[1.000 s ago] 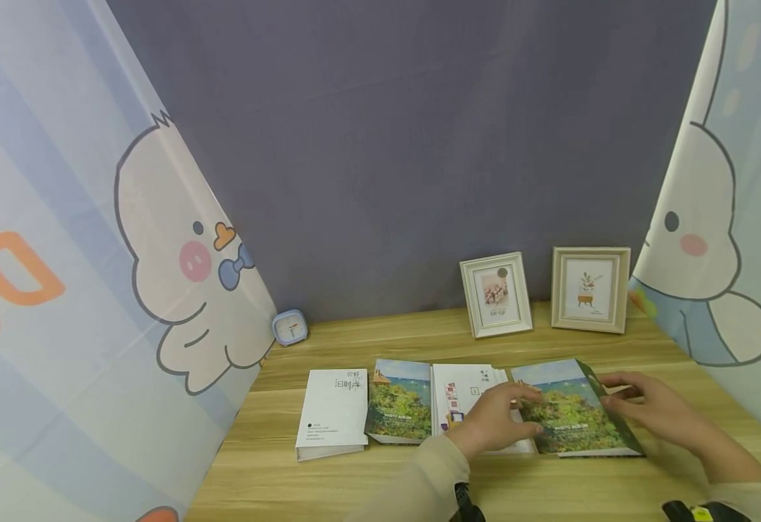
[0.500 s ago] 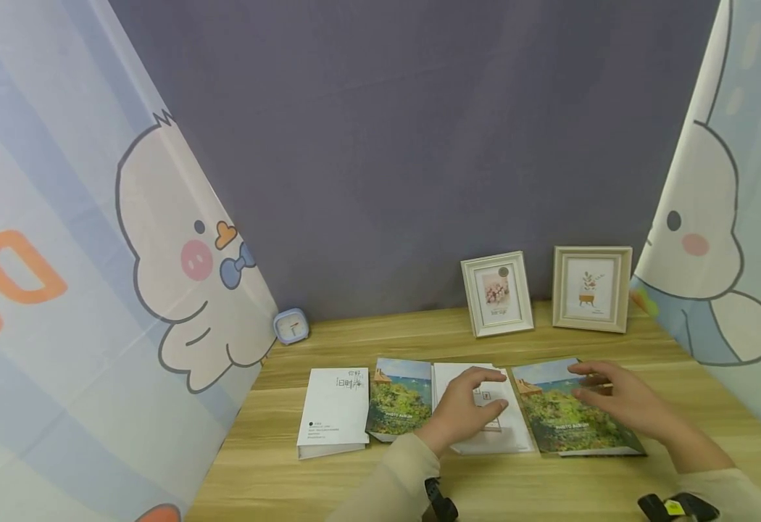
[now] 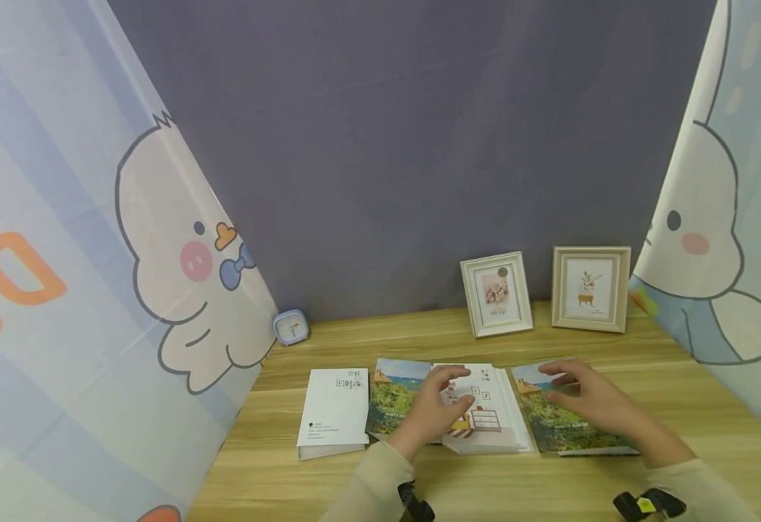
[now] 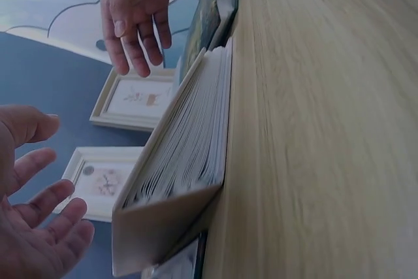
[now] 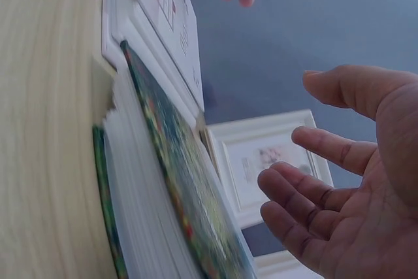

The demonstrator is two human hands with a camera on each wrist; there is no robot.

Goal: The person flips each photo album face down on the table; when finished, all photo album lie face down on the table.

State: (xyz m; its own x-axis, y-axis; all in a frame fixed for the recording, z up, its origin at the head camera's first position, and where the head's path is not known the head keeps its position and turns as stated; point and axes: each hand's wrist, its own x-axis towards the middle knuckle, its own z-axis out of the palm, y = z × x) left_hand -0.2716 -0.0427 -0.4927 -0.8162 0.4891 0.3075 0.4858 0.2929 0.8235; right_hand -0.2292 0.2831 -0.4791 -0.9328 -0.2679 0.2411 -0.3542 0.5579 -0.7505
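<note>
Four albums would exceed a small count, so several photo albums lie in a row on the wooden table. Over the white illustrated album (image 3: 488,428) and the edge of the left green landscape album (image 3: 390,406) hovers my left hand (image 3: 434,409), fingers spread and holding nothing. Above the right green landscape album (image 3: 550,420) is my right hand (image 3: 592,395), its fingers loosely bent around air. The left wrist view shows the white album's page edges (image 4: 189,122), apart from the fingers. In the right wrist view the green album's cover (image 5: 176,155) stands clear of the hand.
A white album (image 3: 335,409) with dark lettering lies at the row's left end. Two picture frames (image 3: 496,294) (image 3: 591,290) stand at the back right. A small blue clock (image 3: 290,328) sits at the back left, before the grey curtain (image 3: 393,159).
Both hands have left the right green album's edges and moved leftward. The left hand now hovers between the left green album and the white one. The albums stay in place.
</note>
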